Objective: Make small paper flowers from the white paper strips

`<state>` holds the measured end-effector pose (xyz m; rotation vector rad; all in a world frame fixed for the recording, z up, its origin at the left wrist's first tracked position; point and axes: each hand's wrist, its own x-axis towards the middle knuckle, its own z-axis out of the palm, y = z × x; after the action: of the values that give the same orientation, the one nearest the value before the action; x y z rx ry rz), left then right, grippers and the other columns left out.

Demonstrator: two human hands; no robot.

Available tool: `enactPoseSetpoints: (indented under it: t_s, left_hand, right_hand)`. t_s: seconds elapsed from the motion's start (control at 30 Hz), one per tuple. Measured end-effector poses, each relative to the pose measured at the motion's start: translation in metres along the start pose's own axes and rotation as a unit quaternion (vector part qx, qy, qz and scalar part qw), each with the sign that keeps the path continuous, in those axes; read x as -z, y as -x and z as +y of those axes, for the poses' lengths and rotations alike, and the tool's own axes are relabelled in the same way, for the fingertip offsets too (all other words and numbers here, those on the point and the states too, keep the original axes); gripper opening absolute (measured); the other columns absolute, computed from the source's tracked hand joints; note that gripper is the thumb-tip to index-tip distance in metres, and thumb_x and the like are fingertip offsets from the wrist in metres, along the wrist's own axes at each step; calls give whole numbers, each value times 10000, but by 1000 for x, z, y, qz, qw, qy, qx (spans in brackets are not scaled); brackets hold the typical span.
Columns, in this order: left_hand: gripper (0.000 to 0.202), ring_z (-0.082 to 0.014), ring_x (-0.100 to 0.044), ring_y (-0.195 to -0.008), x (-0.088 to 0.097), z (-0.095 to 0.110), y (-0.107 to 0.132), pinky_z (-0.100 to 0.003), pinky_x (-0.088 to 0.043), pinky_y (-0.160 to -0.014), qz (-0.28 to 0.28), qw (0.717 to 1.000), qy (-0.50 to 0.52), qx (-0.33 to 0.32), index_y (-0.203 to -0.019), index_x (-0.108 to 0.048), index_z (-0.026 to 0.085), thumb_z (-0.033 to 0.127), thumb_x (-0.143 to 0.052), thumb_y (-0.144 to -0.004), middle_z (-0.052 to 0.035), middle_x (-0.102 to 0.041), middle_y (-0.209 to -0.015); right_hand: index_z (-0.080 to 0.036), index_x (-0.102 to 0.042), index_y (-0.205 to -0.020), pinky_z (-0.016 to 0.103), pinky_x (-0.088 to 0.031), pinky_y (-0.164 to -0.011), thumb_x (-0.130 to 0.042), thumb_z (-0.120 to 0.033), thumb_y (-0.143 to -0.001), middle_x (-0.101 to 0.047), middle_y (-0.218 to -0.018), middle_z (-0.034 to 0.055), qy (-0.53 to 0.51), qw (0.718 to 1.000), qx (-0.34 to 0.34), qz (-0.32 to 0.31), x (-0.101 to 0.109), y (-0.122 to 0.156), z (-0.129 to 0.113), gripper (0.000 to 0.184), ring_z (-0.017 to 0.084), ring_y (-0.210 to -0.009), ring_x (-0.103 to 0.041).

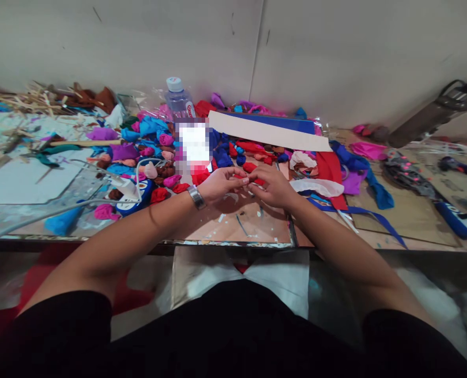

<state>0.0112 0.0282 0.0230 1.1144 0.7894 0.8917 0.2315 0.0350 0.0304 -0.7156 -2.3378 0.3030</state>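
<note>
My left hand (221,182) and my right hand (271,186) meet over the middle of the worktable (233,223), fingers pinched together on a small red cloth piece (246,179) held between them. A metal watch sits on my left wrist. Just beyond the hands lies a heap of small rolled cloth pieces (233,149) in red, blue, pink and purple. How the red piece is shaped inside the fingers is hidden.
A clear water bottle (179,100) stands at the back by the wall. A long white and blue board (267,134) lies behind the heap. A white cable (52,212) runs in from the left. Blue ribbon and fabric (365,181) trail right; wooden sticks (28,100) lie far left.
</note>
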Motion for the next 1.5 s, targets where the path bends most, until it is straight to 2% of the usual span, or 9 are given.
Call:
enactPoseSetpoints:
  t_s: [0.17, 0.3, 0.37, 0.47, 0.63, 0.8, 1.07, 1.27, 1.5]
  left_hand:
    - [583, -106, -706, -647, 3, -3, -2, -230, -546, -627, -1, 1000, -8, 8, -974, -685, 146, 463, -1017, -614, -23, -774, -777]
    - [605, -107, -704, -645, 2, -4, -1, -227, -544, -619, -2, 1000, -15, 14, -981, -683, 147, 491, -1015, -610, -24, -775, -794]
    - [575, -108, -706, -667, 1, -4, -1, -234, -555, -639, -6, 1000, -17, -1, -983, -689, 148, 524, -983, -662, -31, -774, -819]
    - [535, -139, -737, -765, 1, -3, 0, -280, -599, -724, -23, 998, -43, -49, -1025, -695, 150, 543, -927, -747, -59, -781, -919]
    - [506, -178, -742, -981, 1, -3, 0, -330, -605, -891, -15, 973, -136, -183, -1150, -689, 166, 426, -924, -786, -85, -771, -1100]
    - [415, -182, -739, -985, 0, -5, 1, -317, -600, -861, 20, 954, -181, -239, -1132, -711, 175, 458, -855, -863, -94, -771, -1104]
    - [428, -196, -730, -994, -3, -3, 5, -325, -599, -865, 43, 950, -204, -231, -1108, -715, 189, 533, -819, -876, -94, -760, -1116]
    - [423, -199, -725, -1037, -3, -2, 7, -323, -596, -907, 30, 947, -224, -229, -1138, -739, 195, 547, -778, -906, -99, -758, -1163]
    - [417, -174, -704, -961, -4, 3, 5, -316, -579, -877, 66, 945, -210, -242, -1067, -709, 182, 547, -799, -886, -75, -753, -1055]
  right_hand:
    - [-224, -733, -1070, 398, -503, -849, -630, -374, -997, -760, -1032, 87, -28, 1000, -4, -1, -2, 0, -2, 196, 250, -959, -664]
    - [-213, -730, -1023, 374, -491, -800, -639, -349, -978, -755, -968, 73, -34, 999, -9, -8, -2, 0, -4, 169, 233, -887, -663]
    - [-210, -728, -1003, 374, -486, -793, -648, -341, -964, -748, -934, 68, -23, 1000, -14, 1, -2, 0, -4, 158, 233, -868, -661]
    - [-212, -730, -991, 391, -504, -838, -644, -365, -973, -762, -958, 76, -2, 999, -22, 39, 0, -1, -2, 176, 246, -919, -681]
    - [-233, -750, -1005, 436, -532, -921, -622, -483, -1011, -801, -1017, 78, 12, 996, -44, 82, 4, -2, 1, 282, 268, -998, -708]
    - [-244, -758, -992, 467, -537, -983, -618, -562, -1014, -800, -987, 74, 8, 995, -30, 98, 5, -3, 0, 348, 273, -1000, -709]
    - [-261, -783, -1003, 493, -536, -1019, -607, -587, -1019, -810, -1008, 75, 10, 995, -35, 98, 7, -3, -4, 371, 281, -1044, -720]
    - [-265, -785, -1015, 497, -537, -1030, -634, -576, -1006, -816, -1033, 78, 7, 995, -42, 91, 9, -2, -3, 346, 292, -1066, -720]
    - [-258, -773, -1058, 485, -543, -987, -681, -527, -980, -819, -1055, 81, 22, 994, -31, 106, 11, -2, -4, 295, 298, -1069, -725]
